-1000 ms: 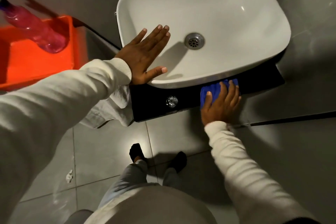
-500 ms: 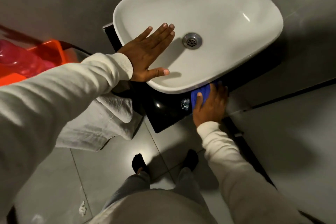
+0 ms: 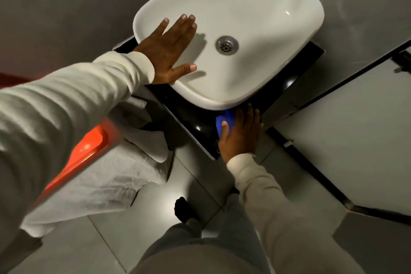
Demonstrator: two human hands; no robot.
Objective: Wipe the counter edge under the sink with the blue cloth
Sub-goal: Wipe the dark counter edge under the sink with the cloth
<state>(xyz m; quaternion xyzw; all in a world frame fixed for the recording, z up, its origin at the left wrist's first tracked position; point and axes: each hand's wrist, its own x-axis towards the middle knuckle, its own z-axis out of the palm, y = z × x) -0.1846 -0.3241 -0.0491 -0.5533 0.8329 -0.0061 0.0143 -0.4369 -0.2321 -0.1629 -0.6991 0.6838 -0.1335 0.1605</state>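
Note:
A white basin [image 3: 255, 2] sits on a glossy black counter [image 3: 195, 122]. My right hand [image 3: 241, 134] presses the blue cloth [image 3: 224, 121] flat against the counter's front edge, just under the basin's near rim. Most of the cloth is hidden by my fingers and the rim. My left hand [image 3: 169, 51] lies flat on the basin's left rim with its fingers spread, holding nothing.
A white towel [image 3: 106, 176] hangs from the counter's left side beside an orange container [image 3: 89, 144]. A chrome drain [image 3: 226, 45] sits in the basin. Grey floor tiles and my feet [image 3: 184, 209] are below; a white partition [image 3: 355, 131] stands to the right.
My right hand has slid the blue cloth along the counter edge, under the basin's rim. The view has swung, so the sink looks turned. My left hand has stayed on the basin.

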